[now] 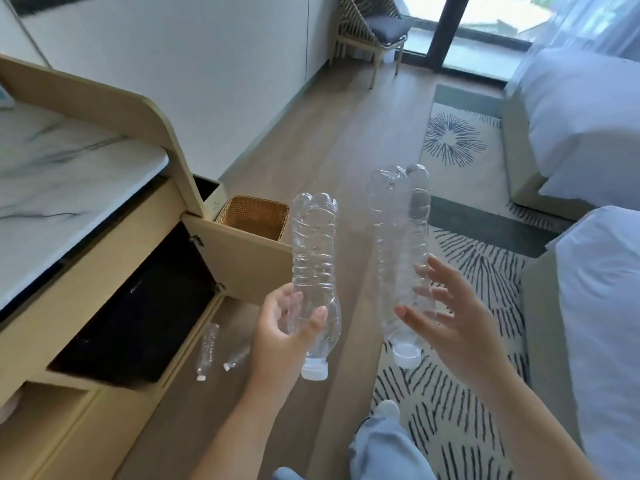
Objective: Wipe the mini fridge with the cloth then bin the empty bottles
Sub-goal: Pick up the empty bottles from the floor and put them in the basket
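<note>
My left hand (284, 336) grips a clear empty bottle (313, 258) near its neck, white cap pointing down. My right hand (450, 317) has its fingers spread and holds a second, taller empty bottle (401, 237) loosely between thumb and fingertips, also cap down. Two more empty bottles (207, 351) (237, 358) lie on the wooden floor by the cabinet. A woven brown bin (252, 216) stands on the floor beyond the open cabinet door (242, 261). The dark mini fridge (138, 317) sits in the cabinet at the lower left. No cloth is in view.
A marble-topped counter (62, 181) runs along the left. Two white beds (595, 306) (581, 109) stand at the right on a patterned rug (460, 341). A chair (374, 29) stands by the window at the back. My knee in blue trousers (381, 441) is at the bottom.
</note>
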Tool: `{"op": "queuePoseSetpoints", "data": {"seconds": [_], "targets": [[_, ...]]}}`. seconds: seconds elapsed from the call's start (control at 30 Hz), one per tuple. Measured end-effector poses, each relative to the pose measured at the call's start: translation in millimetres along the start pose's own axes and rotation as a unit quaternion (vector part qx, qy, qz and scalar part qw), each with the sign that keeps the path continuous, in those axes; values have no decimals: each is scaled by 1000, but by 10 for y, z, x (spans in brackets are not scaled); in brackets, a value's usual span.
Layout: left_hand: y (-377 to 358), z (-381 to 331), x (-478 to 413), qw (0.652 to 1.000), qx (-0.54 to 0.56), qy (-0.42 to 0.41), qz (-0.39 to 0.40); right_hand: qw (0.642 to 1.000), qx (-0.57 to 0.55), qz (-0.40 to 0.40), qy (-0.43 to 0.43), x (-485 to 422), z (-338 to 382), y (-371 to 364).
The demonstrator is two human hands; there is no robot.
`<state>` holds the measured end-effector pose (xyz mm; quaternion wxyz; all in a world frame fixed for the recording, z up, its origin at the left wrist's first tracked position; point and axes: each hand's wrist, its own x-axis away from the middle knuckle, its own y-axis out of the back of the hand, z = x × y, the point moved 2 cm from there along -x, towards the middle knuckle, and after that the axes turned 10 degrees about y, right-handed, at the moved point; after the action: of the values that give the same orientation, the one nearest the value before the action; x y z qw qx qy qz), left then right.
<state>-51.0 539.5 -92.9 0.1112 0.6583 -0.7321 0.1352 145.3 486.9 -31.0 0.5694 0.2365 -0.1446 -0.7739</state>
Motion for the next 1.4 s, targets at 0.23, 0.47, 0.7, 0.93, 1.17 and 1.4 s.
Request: {"op": "queuePoseSetpoints", "data": {"seconds": [0.23,0.47,0.7,0.93,1.17,1.4], "targets": [[-1265,-63,-522,999,-27,-3,21,999,-6,-31,-7,-602,-719,928],[-2456,-371,-1200,998,-38,-10,43,999,-2,-44,-22,-1277,-1374,1759],[-2656,-397,-1989,999,-20,30,-12,998,-29,-21,-50,-2141,-1782,1786],[-2397,-741,-3229,998,-13,30,-46,999,-12,3,-41,-3533,-1853,1233],[-2045,-1375,-4293,994,35,11,-102,997,-14,74,9,-4867,-1691,521],[-1842,-1449,-4874,983,47,26,-174,991,-48,125,-2,-5632,-1870,68]]}}
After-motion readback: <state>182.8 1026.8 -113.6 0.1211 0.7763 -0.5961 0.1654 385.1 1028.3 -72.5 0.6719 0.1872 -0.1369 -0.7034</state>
